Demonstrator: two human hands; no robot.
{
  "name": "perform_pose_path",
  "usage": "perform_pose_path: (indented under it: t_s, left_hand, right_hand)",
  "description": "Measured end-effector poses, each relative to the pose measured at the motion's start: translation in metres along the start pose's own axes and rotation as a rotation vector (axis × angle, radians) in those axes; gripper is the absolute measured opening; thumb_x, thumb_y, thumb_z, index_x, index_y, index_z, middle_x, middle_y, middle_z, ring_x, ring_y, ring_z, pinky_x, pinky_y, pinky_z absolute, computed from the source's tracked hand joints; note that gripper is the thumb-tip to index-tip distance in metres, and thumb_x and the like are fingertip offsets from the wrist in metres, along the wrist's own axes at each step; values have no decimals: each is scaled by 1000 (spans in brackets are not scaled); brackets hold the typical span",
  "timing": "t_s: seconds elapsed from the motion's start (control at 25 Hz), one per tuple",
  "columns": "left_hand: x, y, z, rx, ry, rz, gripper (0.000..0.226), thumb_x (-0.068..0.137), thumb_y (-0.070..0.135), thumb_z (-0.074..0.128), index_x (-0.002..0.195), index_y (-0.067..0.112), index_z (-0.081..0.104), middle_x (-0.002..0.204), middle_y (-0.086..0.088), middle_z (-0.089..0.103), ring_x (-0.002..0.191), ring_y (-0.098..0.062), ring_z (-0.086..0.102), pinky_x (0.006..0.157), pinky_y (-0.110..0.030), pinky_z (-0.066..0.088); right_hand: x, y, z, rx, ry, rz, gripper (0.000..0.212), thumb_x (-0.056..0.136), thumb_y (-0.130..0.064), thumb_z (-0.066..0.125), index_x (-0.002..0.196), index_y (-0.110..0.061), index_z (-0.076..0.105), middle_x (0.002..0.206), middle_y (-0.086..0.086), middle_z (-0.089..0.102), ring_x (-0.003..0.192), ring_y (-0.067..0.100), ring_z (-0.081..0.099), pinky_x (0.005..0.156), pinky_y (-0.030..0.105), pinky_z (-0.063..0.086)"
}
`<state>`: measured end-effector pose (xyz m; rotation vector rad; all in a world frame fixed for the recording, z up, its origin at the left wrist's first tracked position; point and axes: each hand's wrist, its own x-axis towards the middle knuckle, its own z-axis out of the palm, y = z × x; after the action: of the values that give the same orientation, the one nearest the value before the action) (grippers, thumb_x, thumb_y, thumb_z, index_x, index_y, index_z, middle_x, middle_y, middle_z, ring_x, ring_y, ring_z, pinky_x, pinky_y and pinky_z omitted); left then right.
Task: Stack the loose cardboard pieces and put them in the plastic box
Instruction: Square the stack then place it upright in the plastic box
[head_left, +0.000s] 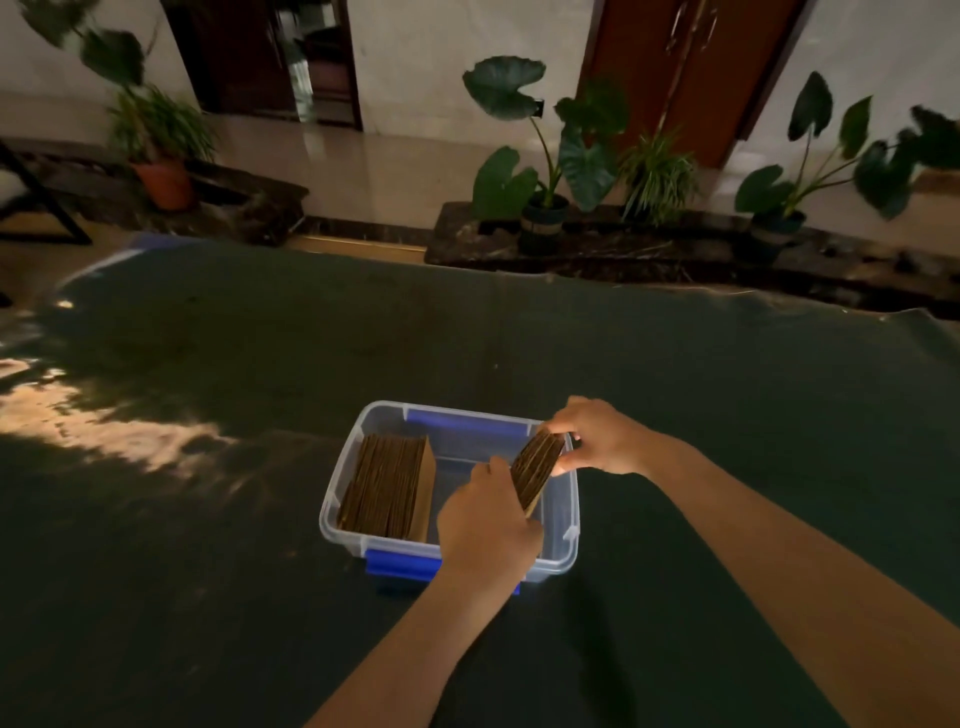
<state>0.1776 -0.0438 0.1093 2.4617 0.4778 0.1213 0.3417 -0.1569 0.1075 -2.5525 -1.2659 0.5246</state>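
1. Head view: the plastic box (340, 493) stands on a dark green mat (208, 389). A large cardboard stack (387, 486) is standing on edge against its left wall.
2. The left hand (485, 525) and the right hand (597, 436) both grasp a smaller cardboard bundle (537, 470) with closed fingers, tilted over the right part of the box.
3. I judge the step is placing this bundle inside. No loose pieces are visible on the mat.
4. The next move needs to lower it upright beside the first stack, keeping the pieces together.
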Motion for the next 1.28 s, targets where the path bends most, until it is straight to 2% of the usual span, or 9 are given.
perform_pose_path:
  t_s: [0.16,0.44,0.52,0.68,0.76,0.92,1.04,1.16,1.28]
  left_hand:
    - [16,-2,18,4,-53,-30,36,82,32,62,110,19,44,103,-2,62,93,-17,61,78,-27,50]
    - [33,-3,38,214,-361,-133,60,75,29,68,123,12,35,111,-8,62,101,-25,60,92,-40,48]
    - [33,-3,43,267,-403,-149,60,76,30,67,124,11,35,113,-9,60,103,-26,59,94,-40,47]
    - [33,-3,49,334,-397,-152,50,80,28,62,121,10,38,111,-9,61,101,-25,59,94,-40,46]
    - [36,-1,49,379,-422,-139,50,81,31,61,122,10,39,112,-9,60,103,-26,58,96,-42,44]
    - [40,1,41,425,-558,-168,67,73,54,62,121,12,40,116,-8,58,108,-28,55,95,-46,40]
    - [46,-9,36,301,-675,-138,69,69,61,60,115,11,50,112,-8,62,106,-29,57,97,-46,43]
    - [50,-15,33,190,-749,-79,65,72,62,57,115,13,54,111,-9,64,104,-29,58,97,-48,44]
    - [47,-11,38,146,-707,-83,53,79,50,58,114,12,53,109,-10,64,103,-28,59,97,-48,44]
  right_hand:
    - [15,5,2,-178,11,-29,16,74,-38,70,85,-30,63,73,-16,47,79,8,37,73,33,23]
    - [29,-30,17,-500,-34,155,11,84,-23,58,91,-19,65,89,1,47,98,24,46,86,41,30]
    - [27,-38,24,-545,-78,211,21,84,-18,57,104,-16,63,101,6,49,105,26,45,93,44,30]
    - [20,-45,14,-468,-371,250,56,76,-18,66,128,-18,46,127,9,45,119,31,36,97,45,31]
    - [20,-44,5,-380,-425,264,63,77,-17,63,135,-21,39,134,11,42,123,32,33,99,45,31]
    - [16,-41,2,-287,-373,258,52,87,-12,46,137,-23,39,138,13,37,127,34,30,102,46,28]
    - [13,-38,6,-235,-320,253,50,88,-2,37,133,-23,45,137,11,42,126,33,30,99,46,27]
    - [13,-34,5,-187,-275,242,44,90,-1,36,126,-20,53,130,8,52,122,31,34,91,42,27]
    - [12,-34,4,-199,-273,270,47,90,0,37,129,-21,52,133,6,53,125,28,33,98,43,25]
